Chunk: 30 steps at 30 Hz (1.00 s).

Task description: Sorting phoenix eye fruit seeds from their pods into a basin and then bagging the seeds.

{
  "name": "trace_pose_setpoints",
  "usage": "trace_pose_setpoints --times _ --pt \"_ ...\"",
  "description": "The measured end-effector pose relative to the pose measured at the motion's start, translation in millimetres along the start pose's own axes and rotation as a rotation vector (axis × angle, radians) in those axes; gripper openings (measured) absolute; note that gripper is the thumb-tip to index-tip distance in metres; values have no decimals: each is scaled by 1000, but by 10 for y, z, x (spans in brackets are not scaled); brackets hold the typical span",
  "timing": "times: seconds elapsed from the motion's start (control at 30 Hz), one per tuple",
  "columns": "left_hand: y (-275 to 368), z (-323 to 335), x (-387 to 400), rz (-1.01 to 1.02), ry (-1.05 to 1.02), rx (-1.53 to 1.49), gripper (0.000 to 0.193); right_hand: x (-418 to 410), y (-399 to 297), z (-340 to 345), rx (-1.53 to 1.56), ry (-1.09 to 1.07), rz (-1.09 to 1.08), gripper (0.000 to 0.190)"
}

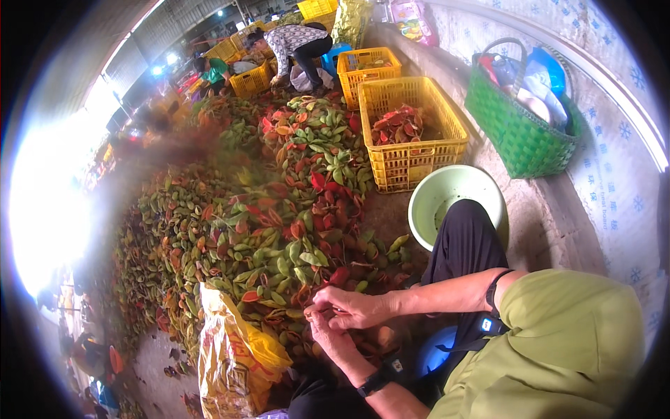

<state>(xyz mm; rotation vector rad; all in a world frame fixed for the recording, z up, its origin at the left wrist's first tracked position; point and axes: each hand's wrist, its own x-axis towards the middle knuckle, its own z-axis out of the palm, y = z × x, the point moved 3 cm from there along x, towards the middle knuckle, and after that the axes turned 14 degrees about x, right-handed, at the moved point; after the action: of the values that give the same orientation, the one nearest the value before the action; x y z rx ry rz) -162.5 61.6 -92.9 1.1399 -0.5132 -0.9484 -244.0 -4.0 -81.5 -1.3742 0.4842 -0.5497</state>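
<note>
My right hand (pixel 353 309) and my left hand (pixel 337 343) meet low in the middle of the view. Their fingertips close together around a small reddish-brown seed pod (pixel 309 312), mostly covered by the fingers. Just beyond them spreads a wide heap of green and red seed pods (pixel 282 262), many of them split. Left of my left hand stands a yellow and white plastic sack (pixel 227 361) bearing writing, its top upright. Beside my raised knee sits a pale green basin (pixel 426 209) with dark specks inside.
A yellow plastic crate (pixel 403 167) holds red pod shells (pixel 399 125); a smaller yellow crate (pixel 369 55) stands behind it. A green woven basket (pixel 515 123) full of bags leans by the wall. Farther off, a person (pixel 298 44) bends over the heap near another person in green (pixel 214 70).
</note>
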Motion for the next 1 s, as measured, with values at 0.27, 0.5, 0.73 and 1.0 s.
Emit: trace_pose_setpoints --times 0.27,0.5,0.73,1.0 --pt "-145 -87 71 130 99 140 45 170 35 -47 -35 20 86 24" --pt "-111 -7 61 44 159 103 33 227 103 -115 -40 25 159 24" --pt "-140 -92 154 151 185 352 28 364 121 -148 -55 20 217 25" --pt "-370 -130 235 -21 126 136 19 373 -13 -260 261 -134 265 28"
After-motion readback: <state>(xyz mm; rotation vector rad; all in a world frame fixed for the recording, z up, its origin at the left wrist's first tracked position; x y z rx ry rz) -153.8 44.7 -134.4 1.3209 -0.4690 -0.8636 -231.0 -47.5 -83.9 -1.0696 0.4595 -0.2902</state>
